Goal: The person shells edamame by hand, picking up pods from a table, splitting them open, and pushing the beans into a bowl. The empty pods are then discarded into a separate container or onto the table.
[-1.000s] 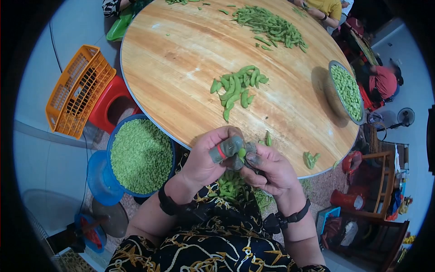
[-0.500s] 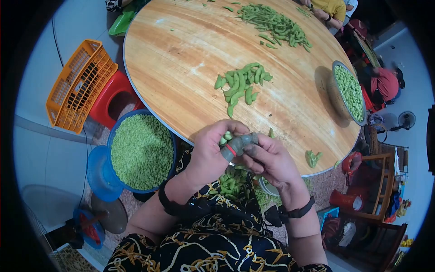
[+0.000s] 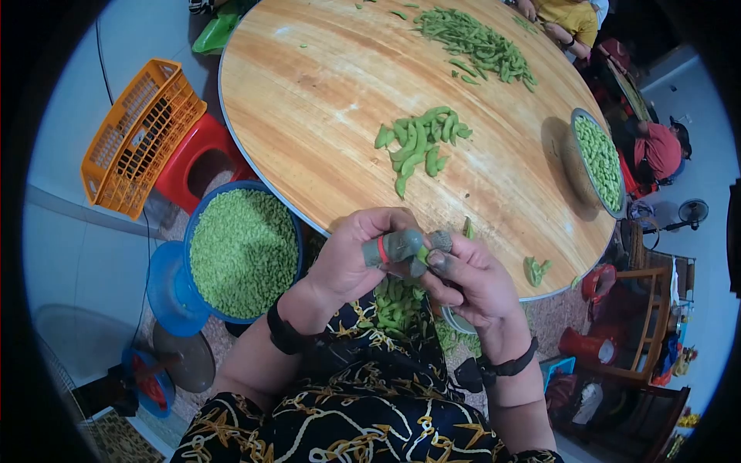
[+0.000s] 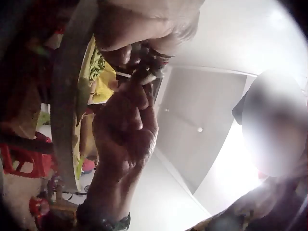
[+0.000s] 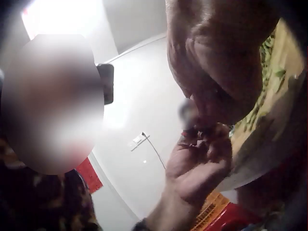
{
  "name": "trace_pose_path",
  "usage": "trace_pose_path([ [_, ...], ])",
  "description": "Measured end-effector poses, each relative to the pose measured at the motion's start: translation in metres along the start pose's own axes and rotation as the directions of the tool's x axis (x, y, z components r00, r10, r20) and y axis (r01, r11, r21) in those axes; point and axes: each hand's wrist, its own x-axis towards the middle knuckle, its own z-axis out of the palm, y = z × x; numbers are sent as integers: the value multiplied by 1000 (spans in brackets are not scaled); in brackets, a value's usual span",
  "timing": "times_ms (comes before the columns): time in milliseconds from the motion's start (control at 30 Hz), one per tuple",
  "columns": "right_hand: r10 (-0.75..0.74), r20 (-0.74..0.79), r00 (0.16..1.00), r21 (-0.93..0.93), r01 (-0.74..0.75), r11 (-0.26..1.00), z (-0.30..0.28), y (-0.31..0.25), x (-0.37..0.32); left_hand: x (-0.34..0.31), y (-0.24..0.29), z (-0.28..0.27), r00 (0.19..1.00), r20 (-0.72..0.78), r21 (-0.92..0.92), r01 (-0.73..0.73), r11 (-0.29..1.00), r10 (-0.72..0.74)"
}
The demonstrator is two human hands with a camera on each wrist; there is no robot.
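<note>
In the head view a green pod point(image 3: 422, 255) is pinched between both hands at the table's near edge. The left hand point(image 3: 363, 255), its thumb covered in grey-green with a red band, grips the pod's left side. Dark-tipped fingers of the right hand point(image 3: 478, 279) pinch its right side. Beyond them a small pile of pods point(image 3: 421, 143) lies on the round wooden table point(image 3: 309, 116). More pods point(image 3: 395, 305) are below the hands, at the lap. The wrist views show the hands meeting, with the pod hard to make out.
A blue tub of shelled beans point(image 3: 243, 255) stands left, beside a red stool point(image 3: 174, 185) and orange crate point(image 3: 143, 139). A bowl of beans point(image 3: 598, 162) sits at the table's right. A larger pod heap point(image 3: 478, 46) lies at the far side, near another person point(image 3: 571, 19).
Half a second ago pale beans showed in the left hand and its covered thumb lay across the right fingers; now a green pod shows between the fingertips. The head view has shifted slightly.
</note>
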Motion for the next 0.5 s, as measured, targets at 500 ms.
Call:
trace_pose_path([
  [500,-80,-191,978,-181,45,982,-1,4,8,-5,-8,20,928,-260,578,-71,813,266],
])
